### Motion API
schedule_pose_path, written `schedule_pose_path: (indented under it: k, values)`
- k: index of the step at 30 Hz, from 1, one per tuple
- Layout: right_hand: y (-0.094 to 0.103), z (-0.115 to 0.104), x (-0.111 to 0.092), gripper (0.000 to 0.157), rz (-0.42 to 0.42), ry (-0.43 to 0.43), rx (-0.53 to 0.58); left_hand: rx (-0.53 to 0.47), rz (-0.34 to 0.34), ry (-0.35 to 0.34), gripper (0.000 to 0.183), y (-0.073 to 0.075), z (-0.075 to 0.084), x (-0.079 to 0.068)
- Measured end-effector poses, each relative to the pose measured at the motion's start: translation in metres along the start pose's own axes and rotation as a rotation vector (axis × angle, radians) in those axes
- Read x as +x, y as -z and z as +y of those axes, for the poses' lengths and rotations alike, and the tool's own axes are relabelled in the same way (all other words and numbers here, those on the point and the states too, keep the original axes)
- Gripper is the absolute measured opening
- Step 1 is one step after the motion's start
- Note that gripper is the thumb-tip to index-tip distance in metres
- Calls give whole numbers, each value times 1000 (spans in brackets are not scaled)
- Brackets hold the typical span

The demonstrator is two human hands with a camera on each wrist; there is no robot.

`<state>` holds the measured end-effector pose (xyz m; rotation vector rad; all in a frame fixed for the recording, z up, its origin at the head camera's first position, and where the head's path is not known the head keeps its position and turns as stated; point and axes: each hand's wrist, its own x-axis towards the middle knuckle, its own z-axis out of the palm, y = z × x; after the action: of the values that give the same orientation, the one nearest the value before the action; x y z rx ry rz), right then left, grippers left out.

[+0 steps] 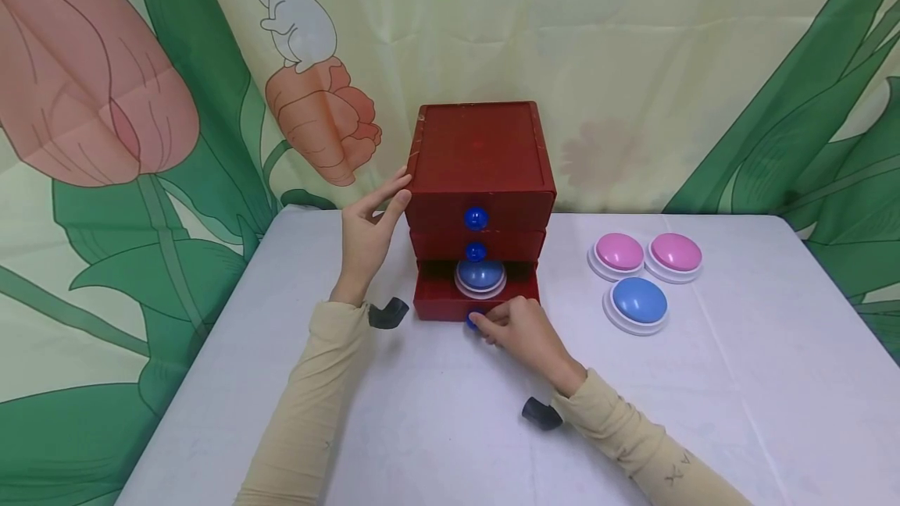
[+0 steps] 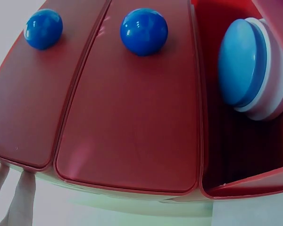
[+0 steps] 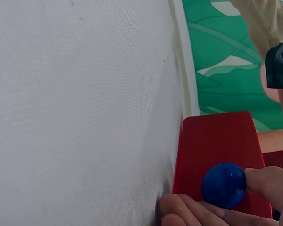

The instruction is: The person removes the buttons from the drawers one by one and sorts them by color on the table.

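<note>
A dark red cabinet [image 1: 480, 148] with three stacked drawers stands at the table's back, each drawer bearing a round blue knob. Its bottom drawer [image 1: 439, 309] is pulled out, and a blue dome button [image 1: 481, 275] on a white base sits inside; the left wrist view shows that blue button [image 2: 243, 63] too. My right hand [image 1: 523, 334] pinches the bottom drawer's blue knob [image 3: 224, 185] between thumb and fingers. Fingers straight, my left hand [image 1: 369, 236] rests against the cabinet's left side near the top drawer [image 2: 23, 103].
Right of the cabinet, two pink dome buttons [image 1: 619, 252] sit side by side on the white table [image 1: 422, 412], with another blue button [image 1: 639, 303] in front. A printed cloth [image 1: 464, 22] hangs behind. Black wrist cameras [image 1: 542, 414] stick out beside both wrists.
</note>
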<state>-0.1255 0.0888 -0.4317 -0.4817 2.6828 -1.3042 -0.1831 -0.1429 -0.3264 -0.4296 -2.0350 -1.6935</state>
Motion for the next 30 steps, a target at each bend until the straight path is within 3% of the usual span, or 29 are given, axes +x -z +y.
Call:
schedule_pose_path:
  k: [30]
  values:
    - [-8,-3,-25,19,3,10,-13,-3,-2,-1,32,1,0,-1]
